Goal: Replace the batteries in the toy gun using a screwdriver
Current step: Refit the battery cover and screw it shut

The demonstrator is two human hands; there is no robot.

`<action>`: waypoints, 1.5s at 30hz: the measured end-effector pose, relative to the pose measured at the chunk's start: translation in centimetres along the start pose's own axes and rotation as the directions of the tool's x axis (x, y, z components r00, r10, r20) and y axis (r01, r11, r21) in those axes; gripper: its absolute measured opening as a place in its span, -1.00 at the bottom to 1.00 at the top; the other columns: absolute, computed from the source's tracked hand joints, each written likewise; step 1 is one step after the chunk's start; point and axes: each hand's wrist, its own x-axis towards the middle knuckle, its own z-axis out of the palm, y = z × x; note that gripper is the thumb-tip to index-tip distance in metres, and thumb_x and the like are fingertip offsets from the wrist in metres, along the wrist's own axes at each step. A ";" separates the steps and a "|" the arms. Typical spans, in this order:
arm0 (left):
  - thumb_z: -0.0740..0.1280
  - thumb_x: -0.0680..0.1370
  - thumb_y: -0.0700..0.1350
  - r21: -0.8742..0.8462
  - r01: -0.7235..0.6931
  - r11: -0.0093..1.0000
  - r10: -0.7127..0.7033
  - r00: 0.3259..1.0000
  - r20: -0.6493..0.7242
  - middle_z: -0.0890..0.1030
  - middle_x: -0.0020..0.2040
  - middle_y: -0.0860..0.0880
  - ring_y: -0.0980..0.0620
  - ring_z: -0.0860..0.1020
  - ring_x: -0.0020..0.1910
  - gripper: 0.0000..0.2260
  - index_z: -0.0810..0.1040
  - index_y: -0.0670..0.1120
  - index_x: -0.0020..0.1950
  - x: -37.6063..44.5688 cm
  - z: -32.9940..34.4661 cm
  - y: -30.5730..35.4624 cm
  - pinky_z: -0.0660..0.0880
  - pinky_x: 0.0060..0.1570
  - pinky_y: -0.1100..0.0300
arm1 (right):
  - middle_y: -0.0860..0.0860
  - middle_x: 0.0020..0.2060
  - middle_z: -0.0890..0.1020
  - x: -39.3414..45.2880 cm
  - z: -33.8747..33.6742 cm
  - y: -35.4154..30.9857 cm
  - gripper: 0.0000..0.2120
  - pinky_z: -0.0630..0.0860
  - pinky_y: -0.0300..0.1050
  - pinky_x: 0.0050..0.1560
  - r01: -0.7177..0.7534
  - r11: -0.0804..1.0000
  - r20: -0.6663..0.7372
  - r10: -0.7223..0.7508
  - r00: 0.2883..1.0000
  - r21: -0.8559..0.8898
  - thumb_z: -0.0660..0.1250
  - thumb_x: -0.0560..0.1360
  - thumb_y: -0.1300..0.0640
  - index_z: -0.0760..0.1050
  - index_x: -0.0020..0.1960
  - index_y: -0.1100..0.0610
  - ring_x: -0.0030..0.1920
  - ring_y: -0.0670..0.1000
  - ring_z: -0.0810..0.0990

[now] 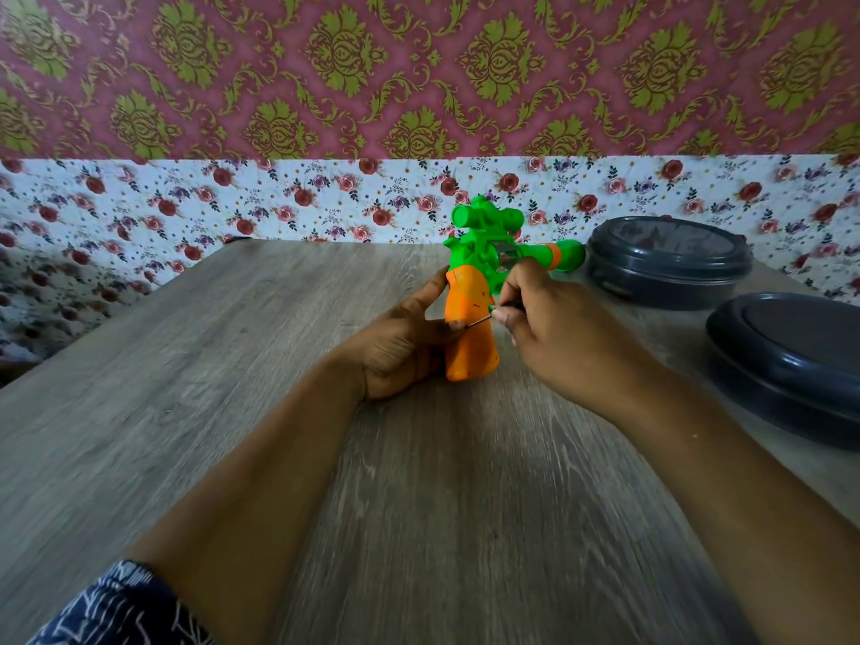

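Note:
A green and orange toy gun [484,253] stands on its orange grip on the wooden table [232,365], barrel pointing right. My left hand [405,342] grips the orange handle from the left, thumb up along its side. My right hand [554,332] pinches a thin screwdriver [484,318], whose metal tip touches the right side of the orange grip. Most of the screwdriver's handle is hidden inside my fingers. No batteries are visible.
Two dark grey lidded containers sit on the right: one at the back [665,260], one nearer [791,360] at the table's right edge. Floral wallpaper rises behind the table's far edge. The table's left edge runs diagonally at the left.

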 end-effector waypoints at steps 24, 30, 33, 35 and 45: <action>0.31 0.41 -0.28 0.003 0.007 1.000 -0.007 1.000 -0.017 0.52 0.30 -0.10 -0.22 0.43 0.32 -0.26 0.15 0.15 0.51 0.1 0.1 -0.1 0.36 0.26 -0.22 | 0.11 -0.23 0.57 -0.3 0.1 -0.1 -0.71 0.30 -0.06 -0.33 0.016 0.968 -0.118 -0.047 0.992 -0.251 0.09 0.57 -0.07 0.35 0.07 0.15 -0.17 0.19 0.56; 0.32 0.44 -0.31 0.010 0.014 1.000 -0.014 1.000 -0.007 0.50 0.33 -0.14 -0.25 0.43 0.32 -0.26 0.12 0.13 0.52 0.0 0.0 0.0 0.42 0.21 -0.19 | -0.03 -0.32 0.47 -0.5 0.1 -0.8 -0.77 0.29 -0.12 -0.32 0.005 0.980 -0.081 -0.022 0.997 -0.201 0.16 0.52 -0.12 0.28 -0.05 0.04 -0.31 0.09 0.46; 0.33 0.42 -0.31 0.015 0.014 1.000 -0.013 1.000 -0.017 0.49 0.33 -0.16 -0.24 0.43 0.31 -0.24 0.13 0.14 0.51 0.0 0.1 0.0 0.40 0.23 -0.20 | 0.00 -0.29 0.50 -0.4 -0.2 -0.6 -0.84 0.31 -0.09 -0.31 0.003 0.991 -0.028 -0.007 1.000 -0.132 0.18 0.51 0.02 0.24 0.01 0.05 -0.31 0.08 0.47; 0.31 0.41 -0.27 0.001 0.012 1.000 -0.012 1.000 -0.021 0.47 0.35 -0.18 -0.27 0.37 0.35 -0.26 0.15 0.15 0.50 0.0 0.1 0.0 0.35 0.27 -0.24 | 0.04 -0.24 0.53 -0.4 -0.3 -0.5 -0.86 0.39 -0.02 -0.27 -0.001 0.993 -0.006 0.000 1.000 -0.115 0.18 0.53 0.05 0.22 -0.01 0.04 -0.24 0.12 0.51; 0.29 0.41 -0.28 -0.018 0.002 1.000 -0.002 1.000 -0.007 0.48 0.34 -0.14 -0.27 0.36 0.36 -0.32 0.23 0.16 0.45 0.0 0.2 0.0 0.35 0.27 -0.21 | -0.06 -0.43 0.35 -0.4 -0.2 -0.4 -0.69 0.30 -0.08 -0.31 0.016 0.982 -0.048 -0.026 0.999 -0.188 0.06 0.54 -0.18 0.30 -0.11 0.07 -0.32 0.07 0.41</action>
